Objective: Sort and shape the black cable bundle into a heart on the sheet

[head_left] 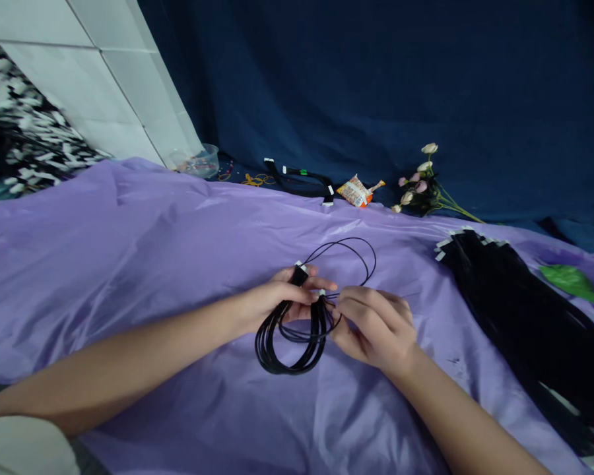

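A looped black cable bundle (291, 367) with small white connectors (321, 292) at its ends is held above the purple cloth. My left hand (290, 293) is closed around it near both connector ends, the thumb lying across the cables. Just to the right, my right hand (376, 323) pinches thin black wire strands close to one connector. From between the hands a loose wire loop (375, 254) arcs up and to the right. The fingertips of my right hand partly hide the strands they hold.
Purple cloth (178, 251) covers the work surface. At right lies a thick pile of black cables (525, 316) beside a green leaf (569, 280). Along the back are a clear plastic tub (205, 161), short cables (301, 188), an orange packet (355, 191) and artificial flowers (420, 188).
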Motion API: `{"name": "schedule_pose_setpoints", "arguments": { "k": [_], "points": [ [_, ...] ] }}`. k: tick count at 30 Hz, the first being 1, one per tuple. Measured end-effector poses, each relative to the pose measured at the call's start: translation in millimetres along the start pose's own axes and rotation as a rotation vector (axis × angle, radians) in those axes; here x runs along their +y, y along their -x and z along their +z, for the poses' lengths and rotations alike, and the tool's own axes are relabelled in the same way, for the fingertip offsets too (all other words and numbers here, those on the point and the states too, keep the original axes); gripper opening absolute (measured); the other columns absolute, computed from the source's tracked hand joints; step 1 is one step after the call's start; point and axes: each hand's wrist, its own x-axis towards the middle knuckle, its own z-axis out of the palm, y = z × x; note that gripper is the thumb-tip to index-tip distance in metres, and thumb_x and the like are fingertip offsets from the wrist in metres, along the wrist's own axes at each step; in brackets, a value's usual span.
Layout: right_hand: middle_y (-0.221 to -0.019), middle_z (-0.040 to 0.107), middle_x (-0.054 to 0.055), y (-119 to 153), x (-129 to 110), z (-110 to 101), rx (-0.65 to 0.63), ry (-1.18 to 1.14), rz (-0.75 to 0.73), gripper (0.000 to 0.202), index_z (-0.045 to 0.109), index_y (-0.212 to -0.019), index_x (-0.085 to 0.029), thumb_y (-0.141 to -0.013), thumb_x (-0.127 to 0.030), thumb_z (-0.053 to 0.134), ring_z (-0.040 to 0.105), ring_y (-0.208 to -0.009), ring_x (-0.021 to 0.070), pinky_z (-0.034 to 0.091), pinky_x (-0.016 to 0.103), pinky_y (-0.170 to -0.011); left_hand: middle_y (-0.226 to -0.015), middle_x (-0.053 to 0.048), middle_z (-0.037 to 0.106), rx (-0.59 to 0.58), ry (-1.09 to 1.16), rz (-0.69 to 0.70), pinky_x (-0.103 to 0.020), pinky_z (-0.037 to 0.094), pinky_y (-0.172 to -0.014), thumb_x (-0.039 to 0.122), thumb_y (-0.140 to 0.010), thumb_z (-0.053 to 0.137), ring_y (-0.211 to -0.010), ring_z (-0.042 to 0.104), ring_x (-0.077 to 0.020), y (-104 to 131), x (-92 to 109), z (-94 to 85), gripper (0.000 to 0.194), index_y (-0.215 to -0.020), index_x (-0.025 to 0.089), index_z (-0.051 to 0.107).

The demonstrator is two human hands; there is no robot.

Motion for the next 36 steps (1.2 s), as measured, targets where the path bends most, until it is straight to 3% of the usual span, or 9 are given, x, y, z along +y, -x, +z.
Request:
{"name": "schedule_pose_setpoints", "arguments": {
  "k": [3,8,13,18,21,23,27,31,36],
  "points": [
    [-0.077,0.067,0.002,3,0,2,-0.05,-0.124,0.06,0.019,0.054,-0.091,-0.017,-0.076,-0.006,0.055,0.065,-0.066,0.011,0.049,0.022,-0.054,-0.094,0.0,0.067,0.003,0.018,-0.01,-0.027,0.052,-0.072,-0.003,-0.067,0.063,-0.08,0.068,-0.0146,-1,1,0.1,0.042,-0.1,0.019,0.05],
    [-0.077,0.067,0.0,0,0,4,-0.064,-0.182,-0.051,0.016,0.056,-0.088,-0.018,-0.076,-0.008,0.056,0.062,-0.059,0.0089,0.048,0.021,-0.051,-0.082,0.002,0.064,0.041,0.008,-0.025,-0.023,0.048,-0.061,-0.002,-0.066,0.061,-0.069,0.064,-0.0116,1,3,7.3,0.04,-0.097,0.019,0.046],
    [-0.073,0.068,0.0,-6,-2,1,-0.03,-0.143,-0.171,0.012,0.058,-0.084,-0.018,-0.076,-0.01,0.061,0.057,-0.05,0.0097,0.046,0.025,-0.047,-0.08,0.003,0.06,0.035,-0.028,-0.035,-0.024,0.047,-0.063,0.0,-0.066,0.06,-0.068,0.062,-0.011,1,3,8.6,0.037,-0.093,0.02,0.044],
    [-0.078,0.069,0.003,-4,-8,0,-0.034,-0.204,-0.145,0.015,0.059,-0.089,-0.015,-0.077,-0.007,0.061,0.062,-0.057,0.0116,0.049,0.026,-0.051,-0.08,0.003,0.058,0.131,-0.097,-0.036,-0.023,0.044,-0.063,0.005,-0.068,0.061,-0.068,0.062,-0.0118,1,3,11.5,0.036,-0.094,0.021,0.042],
    [-0.078,0.068,0.003,-4,-13,2,-0.029,-0.314,0.02,0.016,0.057,-0.092,-0.015,-0.079,-0.007,0.06,0.064,-0.063,0.0113,0.051,0.023,-0.055,-0.079,0.003,0.059,0.206,-0.12,-0.048,-0.022,0.043,-0.06,0.006,-0.068,0.062,-0.064,0.06,-0.0097,2,4,16.3,0.035,-0.095,0.02,0.043],
    [-0.073,0.066,0.0,-4,-15,3,-0.002,-0.382,0.189,0.015,0.056,-0.094,-0.017,-0.081,-0.009,0.06,0.06,-0.057,0.0082,0.049,0.019,-0.053,-0.079,0.002,0.059,0.244,-0.104,-0.039,-0.023,0.045,-0.062,0.005,-0.069,0.062,-0.065,0.059,-0.0093,2,4,18.4,0.035,-0.096,0.019,0.044],
    [-0.059,0.058,-0.006,-5,-16,4,0.048,-0.408,0.518,0.011,0.056,-0.093,-0.019,-0.084,-0.012,0.06,0.048,-0.045,0.0047,0.04,0.016,-0.043,-0.075,0.001,0.058,0.194,-0.067,-0.022,-0.033,0.051,-0.073,0.006,-0.071,0.066,-0.07,0.061,-0.0126,1,1,16.6,0.034,-0.095,0.018,0.045],
    [-0.051,0.048,-0.008,-4,-11,5,0.076,-0.535,0.805,0.001,0.058,-0.088,-0.02,-0.087,-0.019,0.058,0.041,-0.042,0.0047,0.036,0.016,-0.042,-0.079,0.0,0.057,0.099,-0.095,-0.056,-0.039,0.053,-0.074,0.03,-0.08,0.068,-0.071,0.061,-0.015,-2,0,12.7,0.026,-0.093,0.018,0.049],
    [-0.047,0.045,-0.008,-7,-4,9,0.225,-0.701,1.107,0.013,0.054,-0.087,-0.021,-0.089,-0.033,0.057,0.035,-0.039,0.0055,0.03,0.016,-0.037,-0.078,-0.001,0.057,0.017,-0.069,-0.087,-0.036,0.053,-0.068,0.055,-0.075,0.066,-0.068,0.06,-0.0154,-4,0,10.2,0.042,-0.086,0.017,0.051]
  ]
}}
